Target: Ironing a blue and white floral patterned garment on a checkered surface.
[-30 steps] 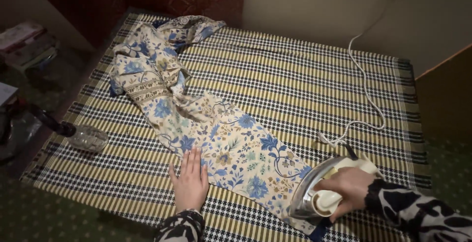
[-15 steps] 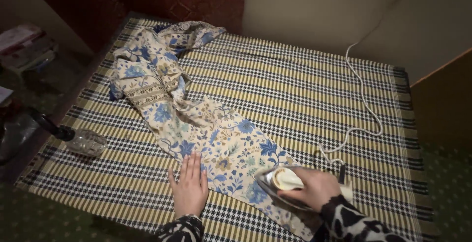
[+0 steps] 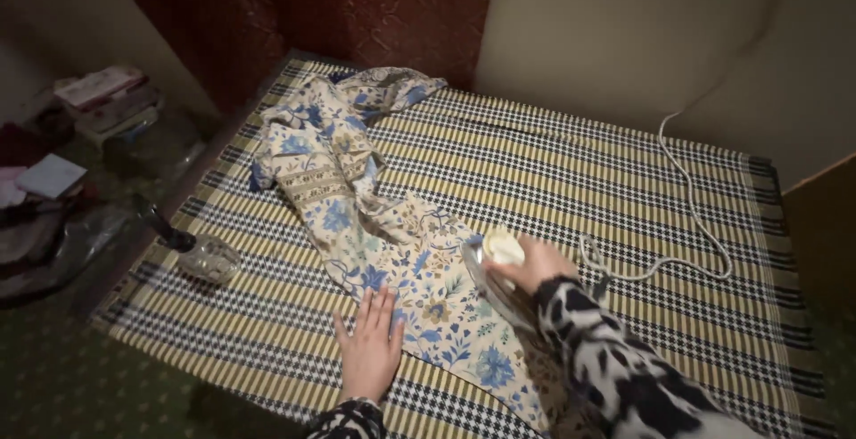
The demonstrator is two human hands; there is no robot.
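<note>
Two hands are used: the iron [image 3: 493,271], judged heavy, is gripped by the right hand [image 3: 535,263] at its handle; soft, limp floral cloth [image 3: 401,270] is pinned flat under the open left hand [image 3: 370,350].

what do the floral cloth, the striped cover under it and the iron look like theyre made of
Floral cloth: thin woven fabric, likely cotton, matte; it crumples softly at the far end.
Striped cover: coarser woven textile or mat, matte, with a visible houndstooth and stripe weave.
Iron: shiny metal soleplate with a cream handle, probably plastic, gripped by the right hand.
</note>
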